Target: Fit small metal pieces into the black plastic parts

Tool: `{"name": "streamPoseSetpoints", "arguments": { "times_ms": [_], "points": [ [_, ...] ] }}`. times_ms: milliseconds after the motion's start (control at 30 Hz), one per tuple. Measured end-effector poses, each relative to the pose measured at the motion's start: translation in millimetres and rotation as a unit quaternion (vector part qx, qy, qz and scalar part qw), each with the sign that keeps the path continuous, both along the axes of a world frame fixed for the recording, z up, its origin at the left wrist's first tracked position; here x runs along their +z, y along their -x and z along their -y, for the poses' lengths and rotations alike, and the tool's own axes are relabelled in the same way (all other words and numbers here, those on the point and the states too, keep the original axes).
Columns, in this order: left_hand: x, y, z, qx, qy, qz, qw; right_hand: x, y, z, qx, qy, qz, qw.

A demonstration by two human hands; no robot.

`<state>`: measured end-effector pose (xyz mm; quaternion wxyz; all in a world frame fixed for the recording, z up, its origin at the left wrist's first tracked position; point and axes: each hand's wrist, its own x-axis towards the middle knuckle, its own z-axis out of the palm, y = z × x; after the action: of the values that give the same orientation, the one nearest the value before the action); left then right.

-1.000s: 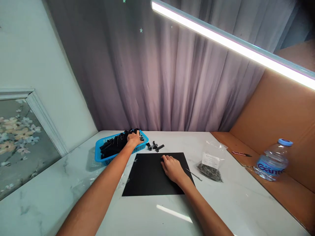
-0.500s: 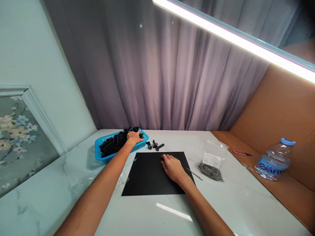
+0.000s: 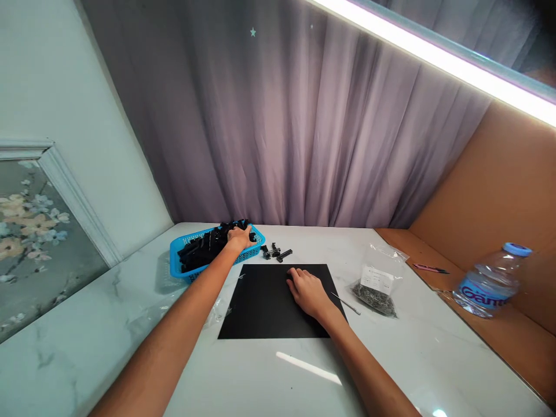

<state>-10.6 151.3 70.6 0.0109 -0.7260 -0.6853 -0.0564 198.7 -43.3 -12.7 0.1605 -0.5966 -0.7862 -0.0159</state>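
My left hand (image 3: 238, 237) reaches into a blue perforated basket (image 3: 174, 260) at the back left. The basket is heaped with black plastic parts (image 3: 204, 250). The thumb stands out to the side, while the fingertips are hidden among the parts, so whether they grip one cannot be seen. On a black rectangular mat (image 3: 264, 307) lies my right hand (image 3: 306, 289), palm down, fingers loosely stretched and slightly apart. Nothing shows in it. Just behind the mat are a few small black parts with metal bits (image 3: 271, 251) and a longer black piece (image 3: 285, 255).
A thin metal tool (image 3: 346, 303) lies beside the mat's right edge. Farther right are a labelled clear bag (image 3: 374, 298) of small dark pieces, a red and black cutter (image 3: 431, 269) and a water bottle (image 3: 489, 286) on cardboard. Crumpled clear plastic (image 3: 152, 313) lies under my left forearm.
The view has shifted slightly. My left hand stays at the basket, its fingers a little deeper among the black parts. My right hand has stayed on the mat.
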Motion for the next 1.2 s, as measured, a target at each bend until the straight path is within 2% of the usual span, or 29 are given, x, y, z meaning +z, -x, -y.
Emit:
{"name": "streamPoseSetpoints", "arguments": {
  "times_ms": [167, 367, 567, 767, 1200],
  "points": [
    [-5.4, 3.2, 6.1, -0.017, -0.022, -0.054, 0.998, -1.7, -0.7, -0.8, 0.003, 0.002, -0.003, 1.000],
    [-6.1, 8.0, 9.2, -0.059, -0.048, -0.045, 0.996, -4.0, -0.1, -1.7, 0.006, 0.000, 0.002, 1.000],
    [-2.0, 20.5, 11.4, -0.073, -0.064, 0.017, 0.995, -2.9, 1.0, -1.9, 0.005, 0.000, 0.008, 1.000],
    [8.7, 36.8, 11.2, -0.084, -0.095, 0.097, 0.987, -2.3, 1.5, -2.0, 0.007, -0.001, 0.005, 1.000],
    [24.3, 56.8, 18.3, -0.119, -0.225, 0.231, 0.939, -2.3, 3.0, -2.0, 0.009, -0.007, -0.002, 1.000]
  ]
}}
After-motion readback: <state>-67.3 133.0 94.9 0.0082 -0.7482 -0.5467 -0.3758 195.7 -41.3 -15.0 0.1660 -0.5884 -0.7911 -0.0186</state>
